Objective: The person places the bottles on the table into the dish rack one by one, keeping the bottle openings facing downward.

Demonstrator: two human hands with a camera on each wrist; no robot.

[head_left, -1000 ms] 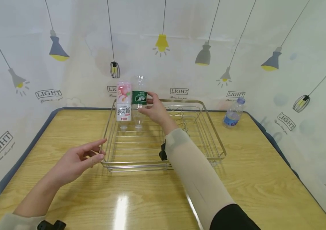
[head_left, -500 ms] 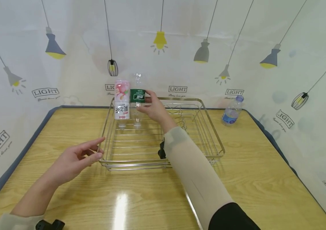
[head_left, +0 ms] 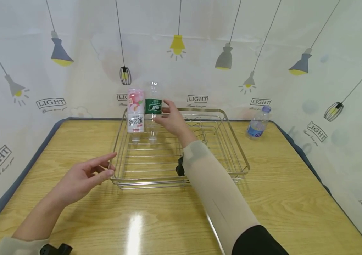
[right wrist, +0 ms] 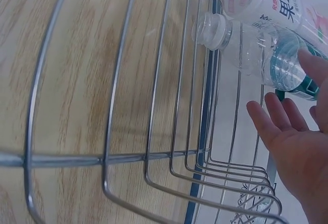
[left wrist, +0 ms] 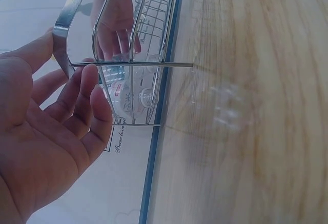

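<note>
My left hand (head_left: 85,179) touches the front left corner of the wire rack (head_left: 155,180) with thumb and fingertips, its index finger fairly straight. In the left wrist view the loosely bent fingers lie by the rack's rim (left wrist: 62,29). Upside down in the back left of the rack stand two plastic bottles side by side: a fruit tea bottle (head_left: 135,111) with a pink and white sleeve, and a clear bottle with a green label (head_left: 153,106). Just right of the green label, my right hand (head_left: 174,122) has spread fingers, with a small gap to the bottle.
A small clear bottle with a blue label and cap (head_left: 257,124) stands upright at the back right of the wooden table (head_left: 283,191). Behind the table hangs a pale backdrop (head_left: 263,28) with printed lamps. Coiled wire dividers (head_left: 202,129) sit in the rack's right part.
My right fingers have come slightly away from the green-labelled bottle, which stays in place. The left hand keeps its place at the rack's corner. The view shifted slightly earlier.
</note>
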